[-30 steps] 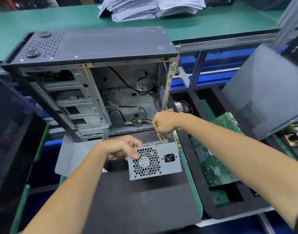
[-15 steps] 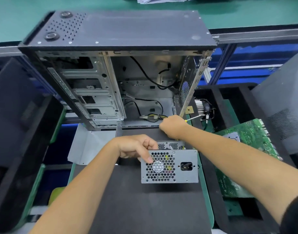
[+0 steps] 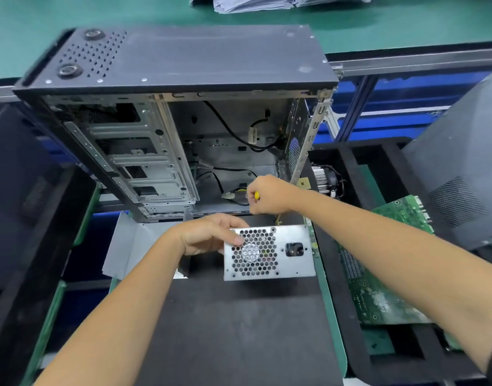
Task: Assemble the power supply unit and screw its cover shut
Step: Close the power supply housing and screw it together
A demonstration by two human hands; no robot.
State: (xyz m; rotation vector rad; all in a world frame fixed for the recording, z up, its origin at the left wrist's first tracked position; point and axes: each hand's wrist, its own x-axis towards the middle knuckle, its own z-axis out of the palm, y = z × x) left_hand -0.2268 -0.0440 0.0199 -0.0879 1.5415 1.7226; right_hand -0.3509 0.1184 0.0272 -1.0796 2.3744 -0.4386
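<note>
Head view: one grey metal power supply unit with honeycomb grille [image 3: 268, 252] near the far edge of the black foam mat [image 3: 239, 330], gripped at its left corner by the left hand [image 3: 208, 235], fingers curled. Right hand [image 3: 270, 195] curled round a yellow-tipped thing; what exactly, cannot tell. One open grey metal computer case [image 3: 178, 112] holding black cables. One green circuit board [image 3: 378, 274] in the black foam tray [image 3: 359, 355].

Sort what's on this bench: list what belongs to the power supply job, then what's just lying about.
In the job:
- power supply unit, gripped by the left hand
- its wire bundle, below the right hand
- yellow-handled tool in the right hand
- open computer case

Lying about:
- green circuit board in the foam tray
- heatsink fan
- paper stack
- grey side panel
</note>
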